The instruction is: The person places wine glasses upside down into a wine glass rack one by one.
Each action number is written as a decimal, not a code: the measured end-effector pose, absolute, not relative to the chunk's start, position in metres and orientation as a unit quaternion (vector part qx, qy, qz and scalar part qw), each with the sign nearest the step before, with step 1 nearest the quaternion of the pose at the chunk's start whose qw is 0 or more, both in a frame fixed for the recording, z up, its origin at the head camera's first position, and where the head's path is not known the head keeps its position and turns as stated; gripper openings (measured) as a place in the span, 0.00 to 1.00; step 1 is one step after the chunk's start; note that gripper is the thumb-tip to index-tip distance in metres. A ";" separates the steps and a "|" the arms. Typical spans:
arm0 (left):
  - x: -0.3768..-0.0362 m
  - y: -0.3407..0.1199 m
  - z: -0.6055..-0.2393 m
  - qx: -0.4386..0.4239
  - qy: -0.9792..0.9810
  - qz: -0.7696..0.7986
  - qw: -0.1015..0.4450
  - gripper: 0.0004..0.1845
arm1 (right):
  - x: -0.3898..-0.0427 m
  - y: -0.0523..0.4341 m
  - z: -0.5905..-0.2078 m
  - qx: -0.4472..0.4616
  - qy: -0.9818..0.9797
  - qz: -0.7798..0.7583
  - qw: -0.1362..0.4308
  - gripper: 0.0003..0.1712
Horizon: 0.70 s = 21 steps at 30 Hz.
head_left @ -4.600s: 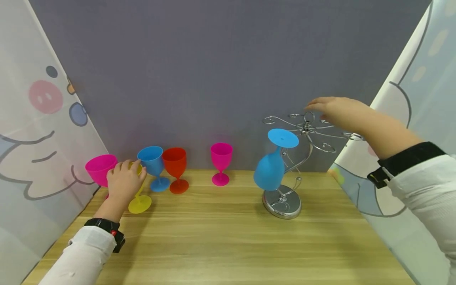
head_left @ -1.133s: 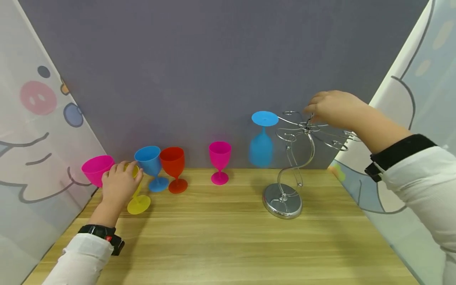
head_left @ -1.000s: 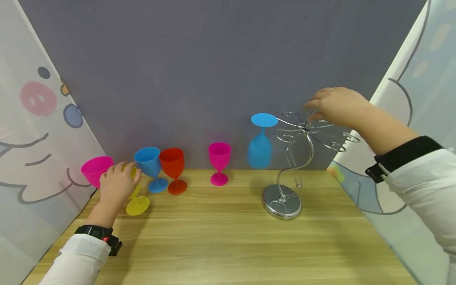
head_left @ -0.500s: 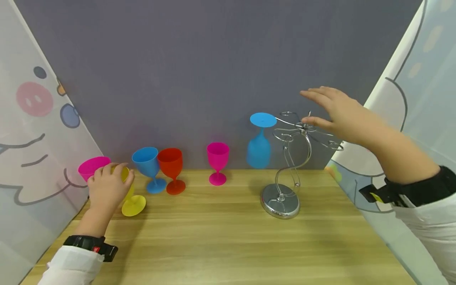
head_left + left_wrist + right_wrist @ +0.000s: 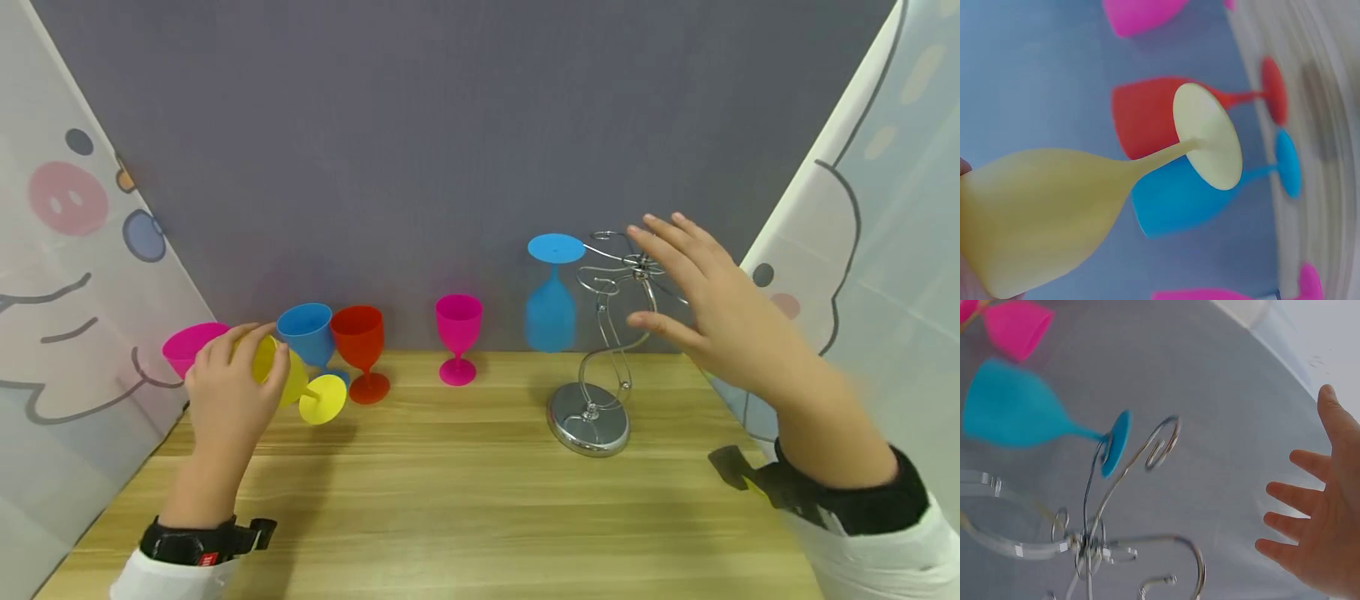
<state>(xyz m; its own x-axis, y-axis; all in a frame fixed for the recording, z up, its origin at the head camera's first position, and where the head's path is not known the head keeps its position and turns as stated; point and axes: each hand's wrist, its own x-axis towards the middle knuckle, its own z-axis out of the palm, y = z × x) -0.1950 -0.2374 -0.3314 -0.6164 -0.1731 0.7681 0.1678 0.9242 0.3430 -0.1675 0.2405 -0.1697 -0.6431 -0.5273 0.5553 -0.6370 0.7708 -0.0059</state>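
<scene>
While a pink goblet [image 5: 189, 343] stands at the far left edge of the table [image 5: 480, 517], partly hidden behind the fingers, the left hand [image 5: 225, 400] grips the bowl of a yellow goblet [image 5: 288, 382], fingers and thumb curled round it, and holds it tilted off the table with its round foot [image 5: 322, 399] pointing to the right; the left wrist view shows that foot [image 5: 1207, 135] in front of the two cups behind it. Just beyond it, near the back edge, a blue goblet [image 5: 306, 332] and a red goblet [image 5: 360, 337] stand upright, close side by side. Further right along the back edge a smaller pink goblet [image 5: 458, 325] stands upright on its own. Right of the middle stands a chrome wire rack [image 5: 600, 400] on a round base, and a blue goblet hung upside down [image 5: 551, 312] dangles from one of its arms on the left side, foot uppermost. The right hand [image 5: 712, 308] hovers in the air just right of the rack's top, fingers spread and straight, holding nothing and not touching the wire as far as the right wrist view shows
</scene>
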 end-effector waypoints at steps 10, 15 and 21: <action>-0.183 -0.184 -0.336 -0.090 -0.804 -0.250 0.532 0.19 | -0.150 0.235 -0.229 0.346 -0.851 0.245 0.311 0.45; -0.178 -0.168 -0.336 -0.088 -0.786 -0.373 0.484 0.16 | -0.147 0.231 -0.258 0.315 -0.843 0.314 0.302 0.43; -0.176 -0.151 -0.341 -0.078 -0.758 -0.483 0.431 0.16 | -0.149 0.223 -0.294 0.273 -0.837 0.387 0.274 0.40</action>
